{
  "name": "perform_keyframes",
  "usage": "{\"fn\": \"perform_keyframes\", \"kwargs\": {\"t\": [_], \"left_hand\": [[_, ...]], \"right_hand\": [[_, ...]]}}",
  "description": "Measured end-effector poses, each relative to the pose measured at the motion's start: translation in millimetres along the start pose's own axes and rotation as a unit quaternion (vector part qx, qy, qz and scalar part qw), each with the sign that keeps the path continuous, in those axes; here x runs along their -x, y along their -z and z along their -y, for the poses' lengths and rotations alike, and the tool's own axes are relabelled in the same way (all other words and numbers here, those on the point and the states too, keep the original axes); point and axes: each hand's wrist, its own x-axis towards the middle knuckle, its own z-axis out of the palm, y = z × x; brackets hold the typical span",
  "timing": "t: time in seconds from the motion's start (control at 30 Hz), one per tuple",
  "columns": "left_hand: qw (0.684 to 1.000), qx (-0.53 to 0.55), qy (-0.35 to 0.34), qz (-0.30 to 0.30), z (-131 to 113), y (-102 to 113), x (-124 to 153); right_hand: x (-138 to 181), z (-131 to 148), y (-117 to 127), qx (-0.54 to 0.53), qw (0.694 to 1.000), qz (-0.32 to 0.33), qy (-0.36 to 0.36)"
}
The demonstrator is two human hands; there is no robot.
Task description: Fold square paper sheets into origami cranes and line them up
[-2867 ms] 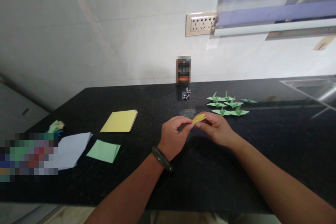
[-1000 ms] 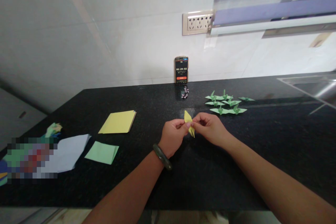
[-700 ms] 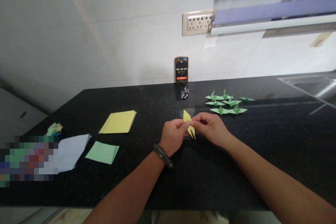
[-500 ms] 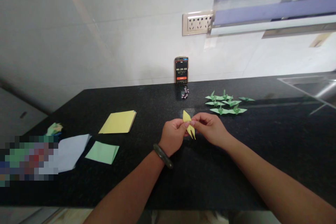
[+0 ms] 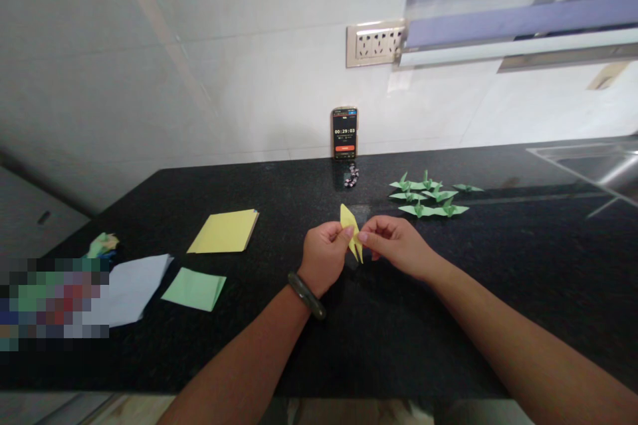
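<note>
Over the dark countertop, my left hand (image 5: 326, 255) pinches a folded piece of yellow origami paper (image 5: 349, 218) between thumb and fingers. The paper is narrow and diamond-shaped, with its single point upward and two thin points below. My right hand (image 5: 391, 242) is closed in a pinch at the paper's right edge, its thumb tip against it; the fingers behind are partly hidden. Several folded green paper cranes (image 5: 423, 210) sit in rows beyond my right hand.
Left on the counter (image 5: 239, 345) lie a stack of yellow paper (image 5: 224, 232), green paper (image 5: 194, 289), white sheets (image 5: 134, 289) and crumpled scraps (image 5: 103, 245). A phone (image 5: 345, 134) leans on the wall behind a beaded bracelet (image 5: 352, 176). A metal-edged surface (image 5: 588, 169) is far right.
My left hand and the yellow paper have shifted slightly left and the paper stands more upright. My right thumb has slid from the paper's middle to its right edge.
</note>
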Motion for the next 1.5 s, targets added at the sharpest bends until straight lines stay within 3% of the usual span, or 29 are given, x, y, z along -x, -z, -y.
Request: {"fn": "perform_keyframes", "kwargs": {"t": [0.27,0.57,0.9,1.13,1.33,1.5], "left_hand": [[0.997,0.029,-0.062,-0.020,-1.4,-1.1,-0.1],[0.991,0.116,0.063,0.036,-3.2,-4.6,1.8],[0.996,0.074,0.049,0.008,-4.9,-4.1,2.8],[0.991,0.109,0.064,-0.033,-11.3,-1.9,1.3],[0.975,0.194,0.072,-0.080,-3.7,3.0,-7.2],[0.982,0.171,0.066,-0.036,-0.7,0.7,-5.7]], "right_hand": [[0.2,-3.6,-2.0,-0.005,0.999,0.016,-0.030],[-1.5,-3.4,1.0,-0.014,0.997,0.005,-0.072],[1.9,0.5,2.4,-0.004,0.996,0.034,-0.081],[2.8,2.6,0.1,0.009,0.995,0.032,-0.089],[3.0,2.3,11.7,0.040,0.980,0.146,-0.129],[0.1,0.5,10.5,-0.058,0.989,0.092,-0.104]]}}
